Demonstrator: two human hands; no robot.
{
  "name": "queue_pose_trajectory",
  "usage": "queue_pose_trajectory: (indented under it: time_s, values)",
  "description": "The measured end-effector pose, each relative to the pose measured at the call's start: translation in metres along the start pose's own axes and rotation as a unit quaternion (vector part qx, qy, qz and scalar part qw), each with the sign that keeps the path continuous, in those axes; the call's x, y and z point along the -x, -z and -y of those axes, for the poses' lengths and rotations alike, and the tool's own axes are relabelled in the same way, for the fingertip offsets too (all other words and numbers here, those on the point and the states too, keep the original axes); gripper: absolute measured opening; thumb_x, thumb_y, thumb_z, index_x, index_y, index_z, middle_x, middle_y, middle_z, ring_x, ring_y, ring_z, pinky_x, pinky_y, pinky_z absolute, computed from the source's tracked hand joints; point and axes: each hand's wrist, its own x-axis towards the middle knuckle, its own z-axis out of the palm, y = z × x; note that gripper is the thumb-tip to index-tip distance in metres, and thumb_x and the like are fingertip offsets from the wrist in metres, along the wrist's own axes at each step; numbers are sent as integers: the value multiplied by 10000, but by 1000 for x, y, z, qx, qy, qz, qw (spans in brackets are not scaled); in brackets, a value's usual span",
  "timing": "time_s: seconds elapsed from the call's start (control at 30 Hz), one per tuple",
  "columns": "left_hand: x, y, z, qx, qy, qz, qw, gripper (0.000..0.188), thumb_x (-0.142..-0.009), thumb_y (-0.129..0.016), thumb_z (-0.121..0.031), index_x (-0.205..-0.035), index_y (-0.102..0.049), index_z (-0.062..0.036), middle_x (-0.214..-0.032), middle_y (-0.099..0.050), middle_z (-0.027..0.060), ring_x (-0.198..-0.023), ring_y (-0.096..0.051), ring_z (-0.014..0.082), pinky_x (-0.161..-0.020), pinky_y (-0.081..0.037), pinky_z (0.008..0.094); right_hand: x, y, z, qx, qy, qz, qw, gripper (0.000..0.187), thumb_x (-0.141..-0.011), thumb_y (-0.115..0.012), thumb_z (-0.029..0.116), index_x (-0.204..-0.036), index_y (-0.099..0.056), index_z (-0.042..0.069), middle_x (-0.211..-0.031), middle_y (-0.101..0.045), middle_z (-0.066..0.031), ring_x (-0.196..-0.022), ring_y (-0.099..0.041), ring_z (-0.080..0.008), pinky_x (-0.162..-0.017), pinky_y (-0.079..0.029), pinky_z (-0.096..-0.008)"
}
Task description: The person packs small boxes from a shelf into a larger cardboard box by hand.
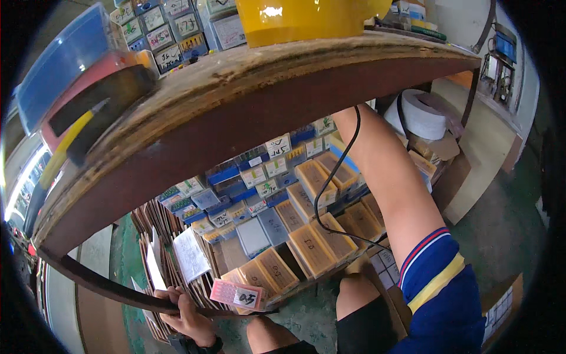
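Note:
My left hand (193, 321) is closed round the dark metal bar (112, 286) of the workbench frame, low at the left. Just right of it, a small pink plastic case (221, 290) with a white label lies tilted by the front yellow-lidded boxes (275, 270). My right forearm (389, 165) reaches up and away beneath the wooden bench top (253, 65). The bench edge hides my right hand, so its fingers and anything in them do not show. A thin black cable (319, 200) hangs in front of the stacked boxes and past that forearm.
Stacked small labelled boxes (253, 176) fill the space under the bench. Upright cardboard sheets (177, 259) stand at the left. On top sit a yellow tub (303, 23), a blue bin (65, 65) and a yellow-handled tool (73, 138). A white roll (415, 115) rests at right.

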Motion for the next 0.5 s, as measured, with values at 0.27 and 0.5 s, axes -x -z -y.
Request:
queue_pose_trajectory:
  time_s: [0.27, 0.5]
  values:
    - [-3, 12, 0, -48, -22, 26, 998, 260, -855, -551, 20, -1077, -452, -73, -882, -396, 4, -753, -417, 97, -637, -368, 207, 21, -16, -13, -1, 42, -68, 997, 389, -905, -730, 335, -1124, -639, 27, -1061, -699, -156, -954, -663, -346, -823, -519, -427]
    - [-5, 0, 8, -51, -73, -11, 996, 155, -884, -539, -23, -1034, -511, -49, -817, -447, 3, -596, -362, 49, -522, -276, 205, 58, 71, -60, 99, 55, -27, 993, 464, -840, -795, 353, -1117, -611, 30, -1076, -681, -164, -959, -653, -351, -815, -516, -423]
